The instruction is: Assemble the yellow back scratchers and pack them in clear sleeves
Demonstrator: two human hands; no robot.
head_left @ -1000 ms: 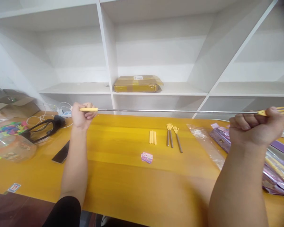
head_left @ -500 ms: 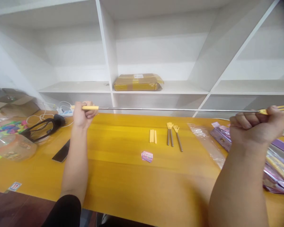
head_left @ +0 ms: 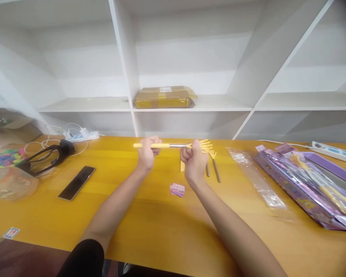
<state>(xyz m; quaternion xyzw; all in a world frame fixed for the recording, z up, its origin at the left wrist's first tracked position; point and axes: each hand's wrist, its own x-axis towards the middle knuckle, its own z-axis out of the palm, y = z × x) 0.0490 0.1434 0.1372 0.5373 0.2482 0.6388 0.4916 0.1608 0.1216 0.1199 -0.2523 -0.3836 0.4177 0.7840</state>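
Level above the table, a telescopic back scratcher spans my two hands, with only a short length of its metal rod showing. Closed around its yellow handle is my left hand. My right hand is closed at the base of the yellow claw head, whose prongs point right. Behind my right hand lie more claw heads on metal rods, partly covered. Some yellow handle tubes are half hidden beside that hand. Small pink printed cards lie nearer to me.
On the right are a clear plastic bag and purple packages. A phone, black glasses and a plastic tub occupy the left. Power strips sit at the back; a taped carton rests on the shelf.
My hands have come together from far apart, and the back scratcher's long metal rod has slid in to a short length. Both hands keep their grip.
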